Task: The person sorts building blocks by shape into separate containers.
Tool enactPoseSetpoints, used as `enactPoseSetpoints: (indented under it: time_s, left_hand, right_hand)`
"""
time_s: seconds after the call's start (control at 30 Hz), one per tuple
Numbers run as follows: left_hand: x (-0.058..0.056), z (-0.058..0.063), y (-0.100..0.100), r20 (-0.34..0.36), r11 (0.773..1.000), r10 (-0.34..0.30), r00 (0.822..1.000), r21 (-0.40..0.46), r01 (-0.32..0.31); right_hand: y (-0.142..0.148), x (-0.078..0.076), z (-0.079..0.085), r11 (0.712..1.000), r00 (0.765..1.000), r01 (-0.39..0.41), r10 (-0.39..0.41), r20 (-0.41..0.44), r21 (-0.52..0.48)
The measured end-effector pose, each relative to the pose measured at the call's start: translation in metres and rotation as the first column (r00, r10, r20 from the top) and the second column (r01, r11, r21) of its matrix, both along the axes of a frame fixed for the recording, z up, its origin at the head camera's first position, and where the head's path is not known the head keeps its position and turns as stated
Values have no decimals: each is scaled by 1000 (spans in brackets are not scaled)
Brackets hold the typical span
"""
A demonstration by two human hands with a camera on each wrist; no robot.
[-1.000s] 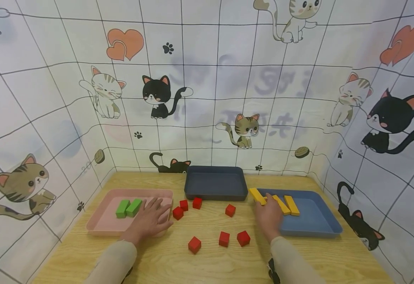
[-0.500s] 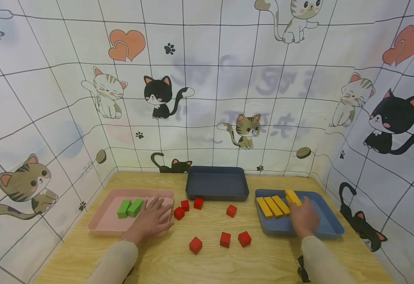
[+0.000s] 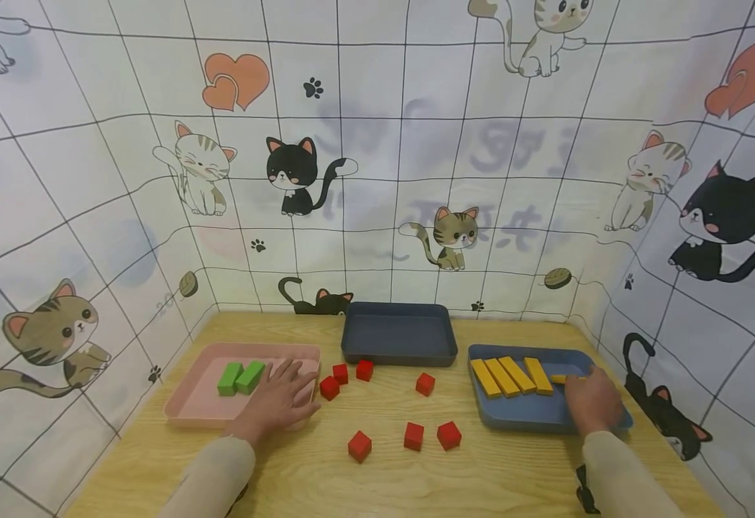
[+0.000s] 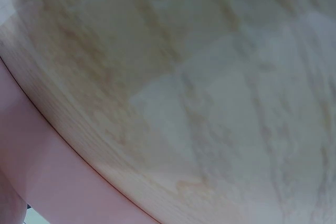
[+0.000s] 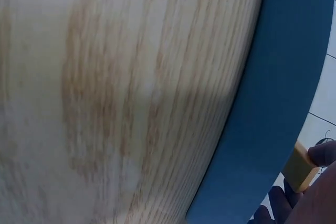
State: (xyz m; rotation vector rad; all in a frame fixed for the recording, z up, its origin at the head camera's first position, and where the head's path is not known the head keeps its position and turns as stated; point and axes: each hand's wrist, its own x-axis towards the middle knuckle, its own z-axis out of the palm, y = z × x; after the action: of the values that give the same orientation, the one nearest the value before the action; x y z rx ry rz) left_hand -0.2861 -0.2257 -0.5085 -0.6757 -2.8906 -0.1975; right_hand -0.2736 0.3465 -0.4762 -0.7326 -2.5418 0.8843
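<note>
The blue tray (image 3: 526, 419) looks like smooth plastic, the tabletop (image 3: 429, 482) glossy wood, the backdrop (image 3: 364, 155) wrinkled cloth.

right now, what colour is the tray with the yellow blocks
The tray is blue, clearest in the head view.

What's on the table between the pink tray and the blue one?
The head view shows seven red cubes on the table between the pink tray and the blue tray, three nearer the camera; a dark tray stands farther back.
</note>
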Motion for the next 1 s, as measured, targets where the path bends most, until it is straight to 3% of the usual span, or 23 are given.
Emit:
enactPoseSetpoints:
  time_s: [0.23,0.6,1.0]
  left_hand:
    - [0,0,2,4,1000,-11,1000,10,11]
    - [1,1,2,-37,1000,-19,999,17,20]
    - [2,2,2,-13,1000,-3,1000,-16,3]
  right_hand:
    - [2,1,-2,997,996,-59,56,75,48]
    - [-15,-4,-1,994,993,-104,102,62,37]
    - [-47,-7,4,953,956,-293,291,31,75]
